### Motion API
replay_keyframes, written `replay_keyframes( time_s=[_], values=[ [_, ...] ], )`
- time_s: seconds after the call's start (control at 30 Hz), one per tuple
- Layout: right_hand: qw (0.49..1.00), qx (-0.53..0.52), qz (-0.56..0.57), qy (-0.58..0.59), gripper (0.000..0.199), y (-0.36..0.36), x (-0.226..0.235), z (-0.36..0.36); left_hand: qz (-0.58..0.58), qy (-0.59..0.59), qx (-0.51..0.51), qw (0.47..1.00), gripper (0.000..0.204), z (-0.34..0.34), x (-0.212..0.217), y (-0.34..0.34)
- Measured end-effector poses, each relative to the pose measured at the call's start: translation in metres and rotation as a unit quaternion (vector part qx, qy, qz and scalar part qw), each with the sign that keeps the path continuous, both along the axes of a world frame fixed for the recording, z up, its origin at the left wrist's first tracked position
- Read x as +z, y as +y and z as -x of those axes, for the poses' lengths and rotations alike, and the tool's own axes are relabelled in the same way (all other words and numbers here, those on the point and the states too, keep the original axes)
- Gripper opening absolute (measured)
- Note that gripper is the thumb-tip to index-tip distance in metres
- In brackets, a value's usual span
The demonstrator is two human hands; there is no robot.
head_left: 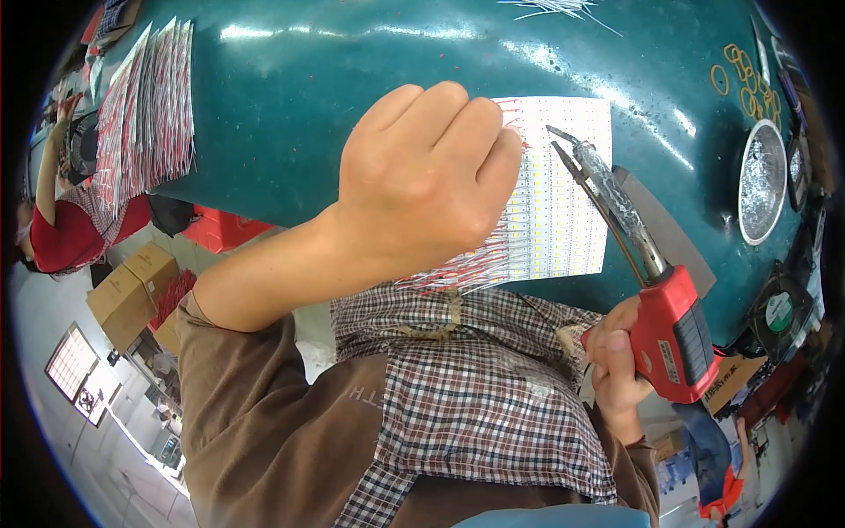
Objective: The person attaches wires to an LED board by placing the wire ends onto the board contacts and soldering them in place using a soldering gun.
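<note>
Soldering gun (656,290) tip at strip sheet (563,194) edge

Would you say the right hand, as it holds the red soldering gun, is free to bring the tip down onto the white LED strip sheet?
Probably yes: the right hand holds the red soldering gun with its tip over the white LED strip sheet, and nothing lies between; the left hand sits further left.

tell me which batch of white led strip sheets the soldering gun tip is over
The flat sheet before the person, under the soldering gun, not the fanned stack far left.
</note>
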State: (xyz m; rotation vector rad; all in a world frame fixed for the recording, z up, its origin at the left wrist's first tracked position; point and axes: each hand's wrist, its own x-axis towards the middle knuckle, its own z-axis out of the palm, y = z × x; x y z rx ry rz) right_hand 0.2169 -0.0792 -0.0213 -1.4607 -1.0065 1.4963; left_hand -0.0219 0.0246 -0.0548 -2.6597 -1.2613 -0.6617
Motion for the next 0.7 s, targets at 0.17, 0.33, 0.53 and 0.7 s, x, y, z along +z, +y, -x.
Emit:
replay_keyframes(
  time_s=[0.17, 0.33, 0.53, 0.7],
  values=[
    [1.0, 0.013, -0.004, -0.009, 0.009, -0.001, -0.003, -0.006, -0.001, 0.004, 0.0, 1.0, 0.022, -0.001, 0.0, 0.001],
    [1.0, -0.013, 0.0, -0.01, 0.01, 0.001, -0.001, -0.006, 0.028, -0.061, -0.003, 0.998, 0.018, 0.004, 0.002, 0.006],
    [0.999, -0.035, -0.021, -0.007, 0.011, 0.003, -0.001, -0.007, 0.184, -0.221, 0.009, 0.958, 0.02, 0.01, 0.014, 0.014],
    [0.999, -0.033, -0.016, 0.003, 0.01, 0.003, 0.0, -0.006, 0.095, -0.113, -0.016, 0.989, 0.024, 0.008, 0.011, 0.004]
  ],
)
